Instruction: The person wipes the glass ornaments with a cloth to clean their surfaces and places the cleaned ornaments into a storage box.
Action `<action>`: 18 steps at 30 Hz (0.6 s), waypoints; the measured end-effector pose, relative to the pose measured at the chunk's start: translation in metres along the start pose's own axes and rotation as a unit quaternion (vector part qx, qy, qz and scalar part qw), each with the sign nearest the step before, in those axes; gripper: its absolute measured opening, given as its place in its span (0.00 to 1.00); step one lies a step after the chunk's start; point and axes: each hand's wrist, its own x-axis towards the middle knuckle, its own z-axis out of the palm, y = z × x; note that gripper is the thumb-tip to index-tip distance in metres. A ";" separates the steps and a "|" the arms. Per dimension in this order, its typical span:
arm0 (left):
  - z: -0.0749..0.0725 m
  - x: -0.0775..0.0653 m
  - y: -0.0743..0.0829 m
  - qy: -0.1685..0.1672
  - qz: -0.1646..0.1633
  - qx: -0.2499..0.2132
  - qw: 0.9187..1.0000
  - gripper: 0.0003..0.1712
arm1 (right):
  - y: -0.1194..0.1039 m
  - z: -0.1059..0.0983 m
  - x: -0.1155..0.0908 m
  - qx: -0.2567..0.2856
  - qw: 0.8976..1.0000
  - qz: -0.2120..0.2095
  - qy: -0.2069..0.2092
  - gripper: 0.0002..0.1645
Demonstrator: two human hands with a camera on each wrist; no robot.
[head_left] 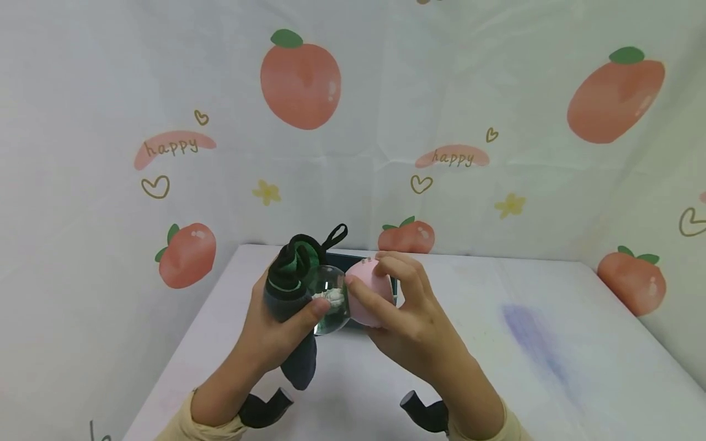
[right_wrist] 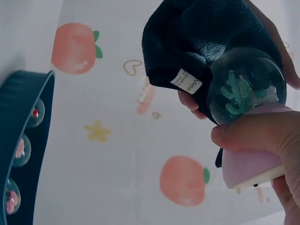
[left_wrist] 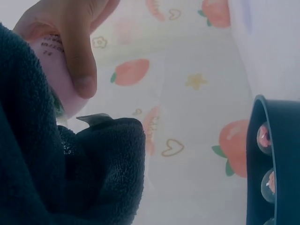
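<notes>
My right hand (head_left: 410,312) grips the pink base (head_left: 372,291) of a snow globe, which is tipped on its side with the glass toward the left. Inside the clear ball (right_wrist: 246,86) stand green cactus figures. A dark green towel (head_left: 289,288) with a hanging loop is bunched in my left hand (head_left: 270,334), up against the glass. The left thumb lies over the near side of the ball. In the right wrist view a white label (right_wrist: 186,81) sticks out from the towel. Folds of the towel hide most of the left fingers.
Behind the hands a dark blue bin (left_wrist: 286,154) stands on the white table (head_left: 551,367). Several small glass globes with pink or red figures (right_wrist: 20,149) show inside it. A white curtain (head_left: 375,79) printed with peaches hangs at the back and sides.
</notes>
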 end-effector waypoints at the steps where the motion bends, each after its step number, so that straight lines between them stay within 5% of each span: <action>1: 0.000 0.000 0.000 0.000 0.003 -0.004 1.000 0.34 | 0.000 0.000 0.000 0.008 1.000 0.005 0.002 0.37; 5: -0.001 0.001 0.001 0.006 0.035 -0.020 0.999 0.35 | 0.000 0.002 0.000 0.056 0.996 0.064 -0.001 0.46; 8: -0.001 0.002 0.002 0.022 0.079 -0.025 0.996 0.37 | 0.002 0.003 -0.002 0.127 0.980 0.153 -0.029 0.56; 11: -0.001 0.003 0.004 0.044 0.114 -0.024 0.992 0.41 | 0.006 0.003 -0.007 0.257 0.934 0.239 -0.072 0.63; 15: -0.001 0.003 0.006 0.050 0.131 -0.051 0.989 0.42 | 0.010 0.000 -0.011 0.434 0.845 0.298 -0.095 0.49; 16: -0.001 0.003 0.007 0.047 0.132 -0.057 0.988 0.41 | 0.011 -0.001 -0.012 0.459 0.829 0.305 -0.094 0.45; 18: -0.001 0.003 0.007 0.043 0.128 -0.059 0.989 0.41 | 0.012 -0.003 -0.011 0.477 0.815 0.316 -0.090 0.38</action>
